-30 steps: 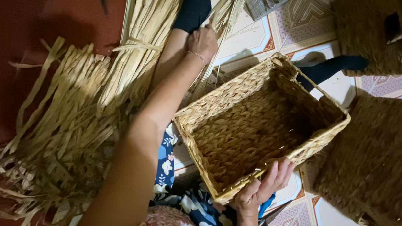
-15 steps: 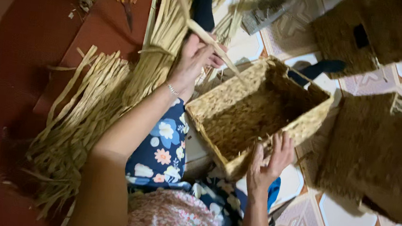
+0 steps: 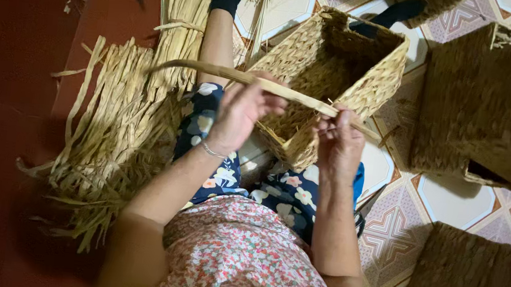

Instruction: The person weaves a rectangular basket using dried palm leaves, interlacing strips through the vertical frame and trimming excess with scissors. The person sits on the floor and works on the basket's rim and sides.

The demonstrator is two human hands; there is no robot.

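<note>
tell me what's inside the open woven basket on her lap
The open woven basket shows only its own woven walls and bottom; nothing loose is visible inside. The lower near corner is covered by the hands, left and right, and the strip they hold.

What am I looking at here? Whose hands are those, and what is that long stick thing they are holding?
The camera sits on a person's head and looks down, so you see that person's own lap, arms and hands from above. The left hand and the right hand both grip one long, flat dried strip of plant fibre, stretched across between them. Just behind the hands, a pale woven basket rests tilted against the person's legs, its open side facing us. On the red floor to the left lies a big heap of loose strips of the same stuff. On the patterned tiles to the right stand darker woven baskets. The person wears flowery clothes and a thin bracelet on the left wrist.
</note>
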